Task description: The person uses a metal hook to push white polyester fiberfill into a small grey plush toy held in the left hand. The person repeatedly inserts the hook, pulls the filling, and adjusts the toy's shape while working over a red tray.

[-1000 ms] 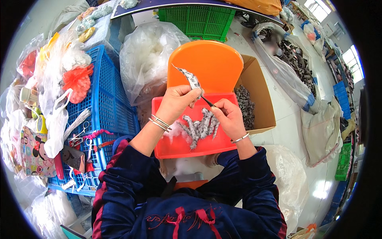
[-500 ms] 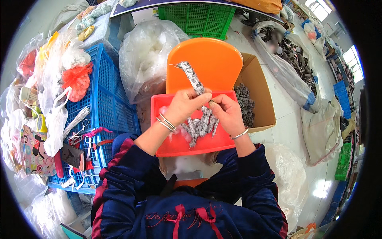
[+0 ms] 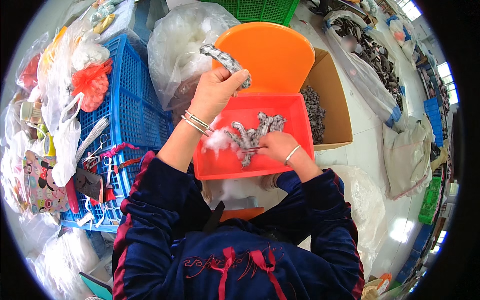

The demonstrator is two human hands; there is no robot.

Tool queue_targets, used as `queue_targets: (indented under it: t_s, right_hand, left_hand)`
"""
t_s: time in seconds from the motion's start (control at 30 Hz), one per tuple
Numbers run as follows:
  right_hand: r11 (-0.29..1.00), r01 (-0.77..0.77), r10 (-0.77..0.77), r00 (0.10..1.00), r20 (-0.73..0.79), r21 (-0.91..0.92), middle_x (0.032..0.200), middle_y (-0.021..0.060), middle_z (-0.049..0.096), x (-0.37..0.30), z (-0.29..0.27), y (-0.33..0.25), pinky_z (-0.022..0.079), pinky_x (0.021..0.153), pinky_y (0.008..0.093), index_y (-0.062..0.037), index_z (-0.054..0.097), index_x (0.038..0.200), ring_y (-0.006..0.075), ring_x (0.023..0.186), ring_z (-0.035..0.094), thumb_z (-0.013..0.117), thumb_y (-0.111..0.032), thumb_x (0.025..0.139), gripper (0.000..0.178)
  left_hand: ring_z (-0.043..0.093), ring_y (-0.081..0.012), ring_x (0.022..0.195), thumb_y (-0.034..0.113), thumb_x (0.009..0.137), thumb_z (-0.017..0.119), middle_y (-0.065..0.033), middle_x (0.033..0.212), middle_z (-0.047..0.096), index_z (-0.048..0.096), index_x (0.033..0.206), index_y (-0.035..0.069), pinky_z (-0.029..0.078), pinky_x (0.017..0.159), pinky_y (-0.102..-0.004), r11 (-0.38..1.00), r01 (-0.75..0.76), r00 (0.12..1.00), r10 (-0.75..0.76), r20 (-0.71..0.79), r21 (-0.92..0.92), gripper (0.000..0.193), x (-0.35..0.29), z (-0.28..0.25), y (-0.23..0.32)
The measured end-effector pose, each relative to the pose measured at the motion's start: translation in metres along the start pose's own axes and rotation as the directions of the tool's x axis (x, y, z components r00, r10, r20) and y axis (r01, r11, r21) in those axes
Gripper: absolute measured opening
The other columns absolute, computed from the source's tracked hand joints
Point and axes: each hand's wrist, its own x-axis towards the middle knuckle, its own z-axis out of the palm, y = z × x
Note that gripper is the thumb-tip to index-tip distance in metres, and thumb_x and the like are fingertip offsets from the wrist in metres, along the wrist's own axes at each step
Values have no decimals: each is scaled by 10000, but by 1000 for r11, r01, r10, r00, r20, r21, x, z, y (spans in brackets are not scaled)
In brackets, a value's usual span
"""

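My left hand (image 3: pixel 215 92) is raised over the far side of the red tray (image 3: pixel 295 112), its thumb and fingers closed on a grey-and-black fuzzy fabric tube (image 3: pixel 222 56). The tube's free end points up and to the left. Down in the tray, my right hand (image 3: pixel 278 146) grips thin tweezers (image 3: pixel 253 149), their tips by the pile. A tuft of white stuffing (image 3: pixel 219 142) lies to the left of several more fuzzy grey tubes (image 3: pixel 270 123). Where the tweezer tips end among the fluff is hard to make out.
Behind the tray stands an orange chair back (image 3: pixel 270 55). At right, a cardboard box (image 3: pixel 334 100) holds more grey fuzzy pieces. To the left is a blue crate (image 3: pixel 142 107) with scissors (image 3: pixel 102 141) and bags on top. A clear bag of white stuffing (image 3: pixel 182 55) sits behind.
My hands have moved apart: the left lifted the fuzzy tube up and left, while the right went down into the tray, where tweezers now show. The head view has shifted a little.
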Motion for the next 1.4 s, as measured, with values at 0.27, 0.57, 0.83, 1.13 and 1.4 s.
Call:
queue_targets:
  t_s: [0.27, 0.57, 0.83, 1.13, 1.4]
  right_hand:
    - [953, -303, 304, 940, -153, 32, 840, 204, 659, -15, -43, 30, 504, 736, 458, -3, 638, 788, 374, 835, 641, 676, -275, 772, 275]
    - [933, 258, -139, 901, -411, 250, 981, 195, 638, 38, 10, -21, 511, 761, 437, -49, 603, 1030, 367, 906, 629, 690, -321, 807, 362]
    - [972, 233, -228, 966, -122, 36, 1007, 188, 627, 82, 61, -28, 501, 761, 456, -67, 633, 967, 363, 914, 619, 690, -293, 784, 297]
    - [401, 89, 6, 995, -100, 912, 793, 12, 635, 10, -48, -7, 442, 574, 229, 9, 632, 1051, 56, 665, 550, 548, -47, 840, 233]
    - [345, 256, 33, 958, -284, 903, 869, 22, 620, 2, -47, -2, 472, 623, 231, -1, 553, 1036, 59, 741, 568, 627, -29, 831, 220]
  left_hand:
    - [523, -59, 603, 247, 886, 697, -9, 676, 604, 640, 782, 30, 421, 583, -203, 1000, -15, 999, 15, -36, 4, 248, -3, -12, 11]
    - [534, -56, 595, 259, 875, 711, -15, 681, 615, 653, 787, 25, 430, 577, -199, 1000, 9, 1000, -9, 14, 8, 257, -3, -11, 7]
    - [539, -54, 605, 235, 880, 697, -26, 731, 639, 658, 770, 9, 437, 587, -206, 988, 30, 993, -47, 110, 151, 254, -4, -26, 13]
    - [555, -40, 690, 191, 889, 666, -64, 1129, 669, 712, 851, -17, 460, 615, -207, 958, 112, 830, -236, 505, 263, 216, -10, -47, 20]
    - [517, -76, 558, 273, 858, 676, -39, 651, 628, 691, 817, -29, 437, 536, -260, 874, -94, 808, -213, 550, 476, 305, -15, -6, -20]
